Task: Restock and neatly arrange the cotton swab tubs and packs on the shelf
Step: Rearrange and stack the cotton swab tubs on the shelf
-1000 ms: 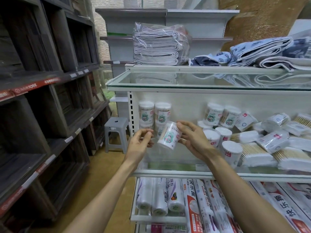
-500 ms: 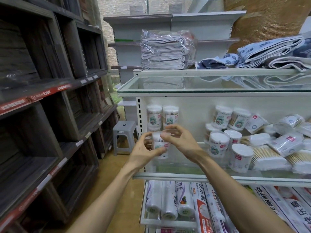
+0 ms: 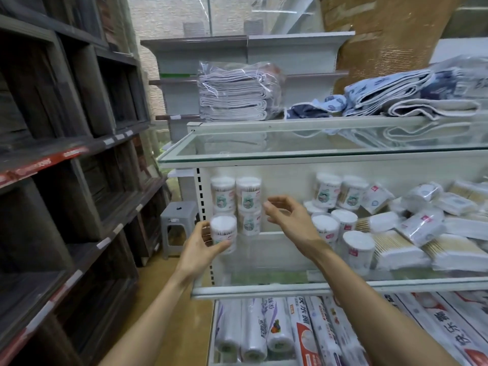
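Dark wooden shelving fills the left side of a shop aisle, opposite a white display unit with glass shelves. On the upper glass shelf lie plastic-wrapped folded towels and loose blue patterned cloths. Rolled plastic bags sit on the bottom tier, and a grey stool stands in the aisle. On the middle shelf, cotton swab packs lie jumbled at the right, with a cluster of tubs beside them and stacked tubs against the back panel at the left end. The person's left hand grips one cotton swab tub, lid toward the camera, just in front of that stack's lower left. The right hand hovers beside the stack, fingers loosely curved, holding nothing.
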The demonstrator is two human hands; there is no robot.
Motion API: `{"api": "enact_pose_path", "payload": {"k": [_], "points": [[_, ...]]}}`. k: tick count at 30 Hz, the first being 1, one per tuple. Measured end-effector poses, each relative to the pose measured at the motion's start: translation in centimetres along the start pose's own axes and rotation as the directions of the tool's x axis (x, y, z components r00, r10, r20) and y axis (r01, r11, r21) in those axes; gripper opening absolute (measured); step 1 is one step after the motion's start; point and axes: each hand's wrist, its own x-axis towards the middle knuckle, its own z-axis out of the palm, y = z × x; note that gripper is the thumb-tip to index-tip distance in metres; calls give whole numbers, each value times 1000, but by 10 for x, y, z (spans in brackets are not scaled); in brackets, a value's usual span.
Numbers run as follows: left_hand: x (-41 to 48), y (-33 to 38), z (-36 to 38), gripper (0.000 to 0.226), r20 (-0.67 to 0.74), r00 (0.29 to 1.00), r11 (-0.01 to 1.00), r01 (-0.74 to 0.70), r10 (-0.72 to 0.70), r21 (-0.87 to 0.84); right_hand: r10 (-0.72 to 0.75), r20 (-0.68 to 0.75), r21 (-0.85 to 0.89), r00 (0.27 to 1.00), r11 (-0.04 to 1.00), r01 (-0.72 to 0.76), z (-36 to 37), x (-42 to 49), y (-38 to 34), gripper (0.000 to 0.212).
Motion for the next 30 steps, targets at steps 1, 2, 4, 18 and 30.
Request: {"api": "enact_pose_path", "payload": {"k": [1,2,4,18,30], "points": [[0,1,0,64,9,1000,1000,-3,3,3,-24,-30,-23,999,999,23,-4,1,-3,24],[0,4,1,65,10,1000,1000,-8,8,-8,-63,-70,-58,996,997,59,-9,3,-8,17],[-4,12,2,67,-53,998,998,-33,30,-50,-191,-172,-209,966,966,154,-21,8,-19,10],[-14,69,33,9,-303,900,942,-334,312,-22,-246,-342,-853,907,486,-190,-103,47,-29,50],[-22,87,43,13,-109,987,954,-140,115,-266,50,-174,-190,984,978,-84,-76,35,-42,37]]}}
